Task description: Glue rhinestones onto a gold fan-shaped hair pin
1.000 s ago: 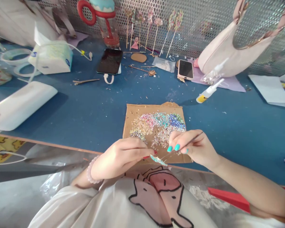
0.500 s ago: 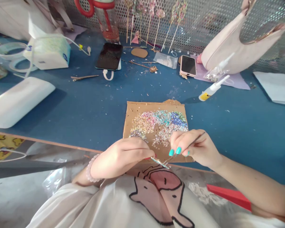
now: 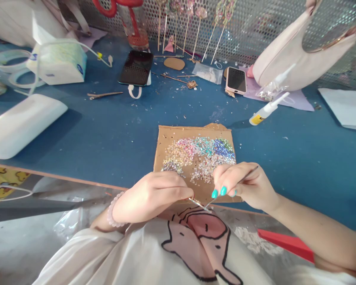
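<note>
My left hand [image 3: 157, 197] is closed, pinching one end of a thin, flat strip set with glittering stones [image 3: 199, 204]. That strip slants down to the right, just past the front edge of the cardboard. In my right hand [image 3: 245, 185] is a slim pair of tweezers [image 3: 211, 201], whose tips meet the strip near its far end. Whether a stone sits between the tips is too small to tell. Under and behind both hands lies a piece of cardboard [image 3: 163, 136], strewn with small rhinestones [image 3: 206, 146] grouped in pink, yellow, turquoise, blue, green and clear.
A glue bottle [image 3: 264, 113] stands right of the cardboard. Farther back are two phones [image 3: 136, 68], a small plastic bag [image 3: 207, 73] and several decorated sticks [image 3: 198, 35]. Tissues [image 3: 59, 63] and a white device [image 3: 26, 122] sit at left; a pale bag [image 3: 279, 55] stands at right.
The strip has turned slightly in my left fingers, and its sheen differs. My right hand and the tweezers have shifted very slightly. The view has tilted a little.
</note>
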Tool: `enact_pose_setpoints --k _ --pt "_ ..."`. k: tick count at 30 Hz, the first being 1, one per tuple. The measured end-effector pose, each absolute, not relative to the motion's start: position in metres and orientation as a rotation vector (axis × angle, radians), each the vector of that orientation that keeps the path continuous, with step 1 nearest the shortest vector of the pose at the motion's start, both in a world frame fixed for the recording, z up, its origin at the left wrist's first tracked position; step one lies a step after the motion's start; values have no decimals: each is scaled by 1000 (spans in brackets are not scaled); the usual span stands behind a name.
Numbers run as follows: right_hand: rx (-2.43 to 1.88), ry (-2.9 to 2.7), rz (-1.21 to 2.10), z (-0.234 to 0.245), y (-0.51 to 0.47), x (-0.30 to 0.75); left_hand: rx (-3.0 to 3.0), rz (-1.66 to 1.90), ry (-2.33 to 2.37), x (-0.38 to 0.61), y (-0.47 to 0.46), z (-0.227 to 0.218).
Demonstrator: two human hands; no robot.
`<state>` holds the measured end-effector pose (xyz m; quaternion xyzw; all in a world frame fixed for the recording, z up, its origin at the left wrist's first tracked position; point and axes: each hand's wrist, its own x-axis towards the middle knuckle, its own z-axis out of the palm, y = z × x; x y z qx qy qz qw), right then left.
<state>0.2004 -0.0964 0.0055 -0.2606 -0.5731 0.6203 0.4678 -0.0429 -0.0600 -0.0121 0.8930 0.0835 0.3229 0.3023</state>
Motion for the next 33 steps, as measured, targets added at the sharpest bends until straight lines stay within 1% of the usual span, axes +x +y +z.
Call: enact_pose_setpoints --k 15,28,33 --pt "-647 -1374 1539 7 -96 202 2370 881 288 -42 -61 -11" --pt "-601 -1382 1554 6 -95 201 2348 868 232 -42 -61 -10" --pt "-575 -1472 1468 8 -94 202 2310 831 209 -42 -60 -9"
